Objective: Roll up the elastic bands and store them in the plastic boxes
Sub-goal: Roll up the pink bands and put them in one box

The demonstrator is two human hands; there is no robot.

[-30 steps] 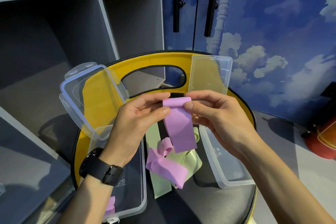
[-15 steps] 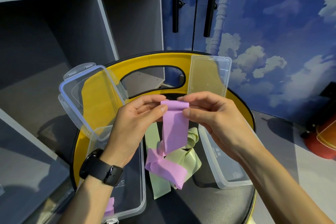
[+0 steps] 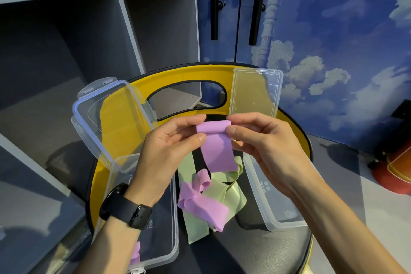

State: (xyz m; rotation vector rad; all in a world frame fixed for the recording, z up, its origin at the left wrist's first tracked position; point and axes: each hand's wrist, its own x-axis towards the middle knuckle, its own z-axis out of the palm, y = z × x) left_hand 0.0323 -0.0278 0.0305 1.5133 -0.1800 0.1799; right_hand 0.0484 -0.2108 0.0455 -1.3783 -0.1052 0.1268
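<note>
Two hands pinch one purple elastic band point(image 3: 216, 147) by its top edge, which is curled over into a small roll: the left hand point(image 3: 171, 149) closes thumb and fingertips on the left end of the roll, the right hand point(image 3: 262, 142) does the same on the right end. Below the grip the band hangs flat. Under its free end lie a second purple band point(image 3: 200, 204) and a pale green band point(image 3: 224, 196), tangled together on the dark seat point(image 3: 255, 249). Left of the grip, beneath the left wrist with its black watch point(image 3: 126, 209), sits an open clear box point(image 3: 169, 240) with its lid point(image 3: 106, 118) tilted up. Right of the grip lies another clear box point(image 3: 271, 207), its lid point(image 3: 255, 93) leaning on the yellow backrest point(image 3: 178, 73) beyond.
</note>
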